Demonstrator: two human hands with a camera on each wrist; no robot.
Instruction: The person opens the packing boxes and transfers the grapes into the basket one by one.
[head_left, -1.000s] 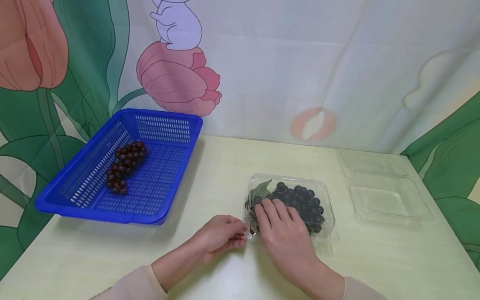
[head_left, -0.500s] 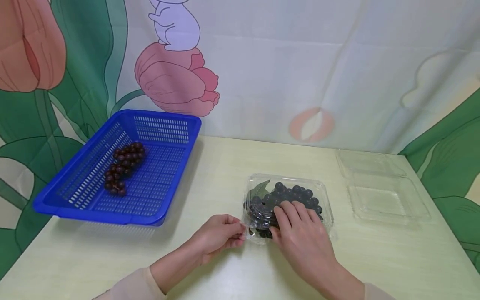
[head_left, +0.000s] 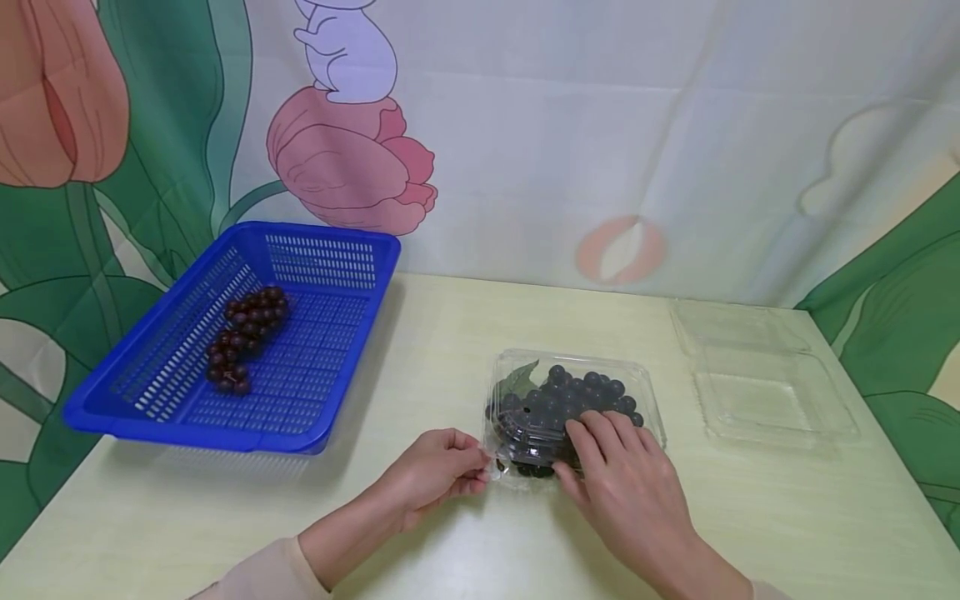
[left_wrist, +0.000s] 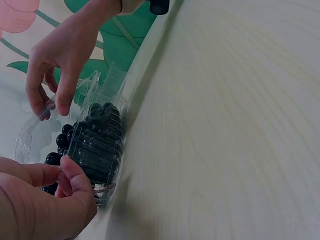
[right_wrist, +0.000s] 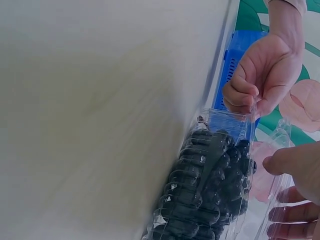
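A clear plastic clamshell box (head_left: 641, 375) of dark grapes (head_left: 570, 387) with a green leaf (head_left: 519, 380) lies on the table. My left hand (head_left: 438, 471) pinches its front left corner between thumb and fingertips. Relaxed fingers of my right hand (head_left: 630, 483) rest over the front of the lid (right_wrist: 267, 212), the thumb (right_wrist: 285, 162) apart from them at the front edge. Through the plastic, the right wrist view shows these fingers on the lid's far side. At the front, the left wrist view shows the lid standing up from the base (left_wrist: 112, 140).
A blue basket (head_left: 360, 358) with a bunch of reddish-brown grapes (head_left: 247, 333) stands at the left. Another clear clamshell box (head_left: 776, 408) lies opened flat at the back right. A printed cloth (head_left: 510, 150) hangs behind the table (head_left: 450, 325).
My right hand has slid to the right along the lid's front edge, uncovering its left part. My left hand stays at the corner. The view has shifted slightly.
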